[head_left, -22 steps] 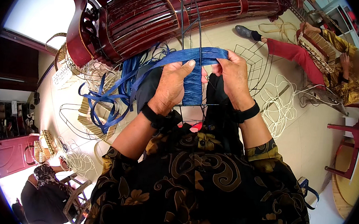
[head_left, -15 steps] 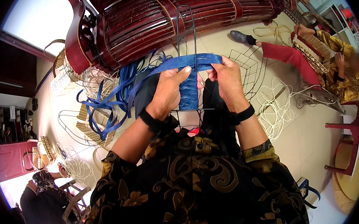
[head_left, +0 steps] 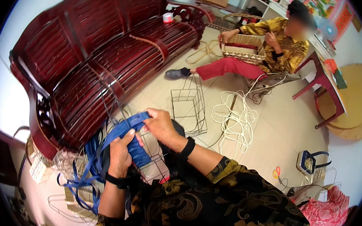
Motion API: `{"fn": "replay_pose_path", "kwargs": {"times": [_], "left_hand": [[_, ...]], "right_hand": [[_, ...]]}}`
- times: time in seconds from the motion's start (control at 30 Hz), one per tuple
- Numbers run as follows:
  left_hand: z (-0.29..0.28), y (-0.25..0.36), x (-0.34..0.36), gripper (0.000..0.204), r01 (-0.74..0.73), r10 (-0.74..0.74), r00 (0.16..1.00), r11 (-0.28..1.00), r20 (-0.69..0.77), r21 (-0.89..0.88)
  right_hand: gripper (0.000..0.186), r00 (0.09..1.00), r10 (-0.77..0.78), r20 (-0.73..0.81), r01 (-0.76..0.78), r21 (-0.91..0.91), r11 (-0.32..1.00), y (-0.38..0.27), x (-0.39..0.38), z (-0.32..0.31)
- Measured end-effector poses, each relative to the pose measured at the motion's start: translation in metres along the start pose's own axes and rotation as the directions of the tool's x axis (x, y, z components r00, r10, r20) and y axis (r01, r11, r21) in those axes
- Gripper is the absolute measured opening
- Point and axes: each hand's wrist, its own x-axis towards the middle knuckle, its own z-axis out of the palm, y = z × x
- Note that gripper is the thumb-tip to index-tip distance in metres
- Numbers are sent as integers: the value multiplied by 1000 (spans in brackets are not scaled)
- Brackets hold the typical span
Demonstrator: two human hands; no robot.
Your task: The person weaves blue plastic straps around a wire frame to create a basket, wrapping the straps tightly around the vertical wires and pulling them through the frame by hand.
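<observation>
Between my hands is a dark wire frame [head_left: 154, 166] in my lap, partly wound with a woven blue strip panel [head_left: 139, 152]. My left hand [head_left: 120, 157] grips the panel's near left side, its thumb lying on top of the blue weave. With fingers pinched, my right hand [head_left: 163, 126] holds the flat blue strip [head_left: 135, 120] at its upper right, where it crosses the frame. Some fingertips are hidden behind the weave. A tangle of loose blue strips [head_left: 80, 179] hangs down to the left of my left hand.
A dark red wooden bench [head_left: 108, 72] stands ahead. On the floor are a wire basket frame [head_left: 188, 109], coiled white cord [head_left: 235, 123], and orange-handled scissors [head_left: 276, 173]. A seated person [head_left: 288, 47] at the far right holds a woven basket [head_left: 244, 52]; a small dark-handled basket [head_left: 307, 162] sits right.
The view has swung to the right, so my hands and the frame now appear lower and further left. Both hands still hold the blue strip and weave.
</observation>
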Motion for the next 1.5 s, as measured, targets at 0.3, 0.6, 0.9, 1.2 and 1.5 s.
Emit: {"fn": "replay_pose_path", "kwargs": {"times": [0.3,0.6,0.9,1.2,1.5], "left_hand": [[10,-1,-2,17,-78,78,997,997,-2,-18],[5,-2,-5,16,-129,129,992,991,7,-26],[5,-5,-3,13,-89,89,996,996,24,-14],[14,-2,-4,9,-72,72,997,997,1,1],[6,-4,-6,10,-36,39,998,998,48,-48]], "right_hand": [[27,794,-592,-140,437,-545,715,-14,-5,-14],[12,812,100,-575,29,212,977,13,10,-134],[16,469,-204,-860,195,-125,973,23,-5,-302],[42,824,152,-546,-406,-382,830,12,-110,-402],[40,758,-564,327,650,-443,617,-30,3,-99]]}}
